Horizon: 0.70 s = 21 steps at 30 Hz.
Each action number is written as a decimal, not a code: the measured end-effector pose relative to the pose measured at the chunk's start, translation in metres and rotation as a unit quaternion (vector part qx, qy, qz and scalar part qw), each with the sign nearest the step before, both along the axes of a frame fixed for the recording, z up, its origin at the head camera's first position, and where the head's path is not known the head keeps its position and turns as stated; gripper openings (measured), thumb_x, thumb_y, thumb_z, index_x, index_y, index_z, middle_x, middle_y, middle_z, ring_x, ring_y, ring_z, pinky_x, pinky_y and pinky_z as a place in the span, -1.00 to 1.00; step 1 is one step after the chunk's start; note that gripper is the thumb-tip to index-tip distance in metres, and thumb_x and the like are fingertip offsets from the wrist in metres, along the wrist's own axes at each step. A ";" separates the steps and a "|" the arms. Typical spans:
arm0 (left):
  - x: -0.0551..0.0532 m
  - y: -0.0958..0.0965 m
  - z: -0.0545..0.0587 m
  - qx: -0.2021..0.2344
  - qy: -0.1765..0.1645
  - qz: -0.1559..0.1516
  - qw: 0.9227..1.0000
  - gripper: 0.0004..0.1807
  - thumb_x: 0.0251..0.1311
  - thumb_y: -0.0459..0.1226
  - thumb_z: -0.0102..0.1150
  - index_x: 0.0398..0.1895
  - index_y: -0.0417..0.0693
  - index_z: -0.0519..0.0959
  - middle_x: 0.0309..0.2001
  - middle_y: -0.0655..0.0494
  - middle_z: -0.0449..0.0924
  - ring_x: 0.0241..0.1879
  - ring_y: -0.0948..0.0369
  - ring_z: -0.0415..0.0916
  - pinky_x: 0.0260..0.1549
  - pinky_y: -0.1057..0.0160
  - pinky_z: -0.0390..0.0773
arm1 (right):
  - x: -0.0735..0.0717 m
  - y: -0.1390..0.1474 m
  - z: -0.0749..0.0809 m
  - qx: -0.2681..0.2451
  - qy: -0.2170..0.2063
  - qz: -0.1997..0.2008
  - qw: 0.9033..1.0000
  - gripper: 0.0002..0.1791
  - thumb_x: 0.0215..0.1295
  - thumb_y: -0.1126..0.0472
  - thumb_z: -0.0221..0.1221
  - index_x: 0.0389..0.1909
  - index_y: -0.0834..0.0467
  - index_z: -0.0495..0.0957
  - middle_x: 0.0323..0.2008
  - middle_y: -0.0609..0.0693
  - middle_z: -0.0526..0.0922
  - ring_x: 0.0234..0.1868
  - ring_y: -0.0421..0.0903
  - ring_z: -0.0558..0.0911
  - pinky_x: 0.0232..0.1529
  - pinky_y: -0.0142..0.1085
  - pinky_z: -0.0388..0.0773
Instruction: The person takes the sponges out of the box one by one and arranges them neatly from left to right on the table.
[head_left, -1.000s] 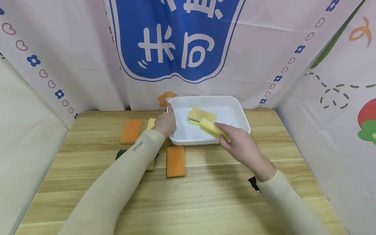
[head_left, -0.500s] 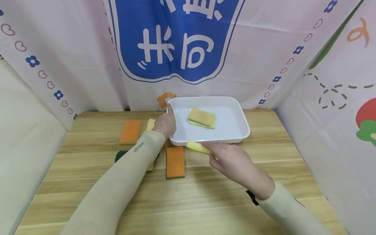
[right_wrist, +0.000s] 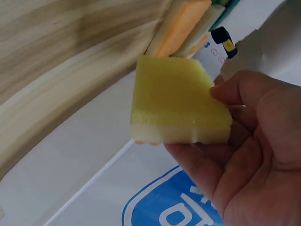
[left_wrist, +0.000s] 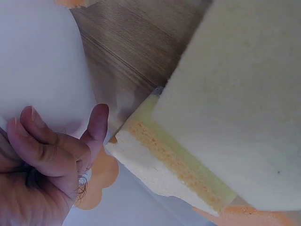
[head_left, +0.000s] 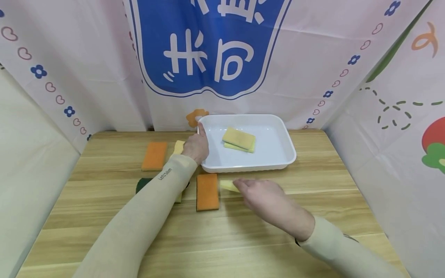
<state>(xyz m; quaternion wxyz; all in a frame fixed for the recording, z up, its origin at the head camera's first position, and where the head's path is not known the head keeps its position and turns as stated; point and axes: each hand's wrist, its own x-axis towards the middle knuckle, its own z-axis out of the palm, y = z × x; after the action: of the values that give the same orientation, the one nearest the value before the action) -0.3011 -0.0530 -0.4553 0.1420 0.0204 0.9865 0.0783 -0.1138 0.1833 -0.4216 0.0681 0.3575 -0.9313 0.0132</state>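
In the head view my left hand [head_left: 196,146] holds the left rim of a white tray [head_left: 274,150], one finger pointing along it. Its other fingers [left_wrist: 40,146] are bent against the tray wall in the left wrist view. Two yellow sponges [head_left: 239,138] lie overlapped inside the tray. My right hand [head_left: 262,193] pinches another yellow sponge [right_wrist: 174,94] between thumb and fingers, in front of the tray. This sponge's left end sits just right of an orange sponge [head_left: 208,192] on the table; my fingers cover the rest from above.
Another orange sponge [head_left: 154,156] lies to the left. Around my left forearm show a yellow piece [head_left: 179,147] and a dark green piece [head_left: 141,183], partly hidden. The wooden table [head_left: 208,239] ends at a printed curtain [head_left: 295,77] behind the tray.
My right hand has carried the yellow sponge from over the tray's front edge, toward me and leftward, down beside the orange sponge. My left hand and the two sponges in the tray have stayed put.
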 end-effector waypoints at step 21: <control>0.002 -0.002 0.000 0.010 -0.001 0.009 1.000 -0.09 0.86 -0.32 -0.18 0.93 -0.29 -0.48 -0.34 -0.11 0.69 -0.45 0.09 0.64 -0.46 0.22 0.69 | 0.004 -0.029 -0.038 0.115 0.142 0.011 0.983 -0.79 0.24 0.21 0.59 -0.13 0.08 0.85 -0.22 -0.14 0.90 -0.33 -0.16 0.74 -0.56 -0.36 0.66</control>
<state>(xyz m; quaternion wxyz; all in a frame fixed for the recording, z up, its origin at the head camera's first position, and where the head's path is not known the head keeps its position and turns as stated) -0.2994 -0.0545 -0.4552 0.1426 0.0132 0.9857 0.0890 -0.1101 0.1547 -0.4592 0.1576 0.3711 -0.9036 -0.1445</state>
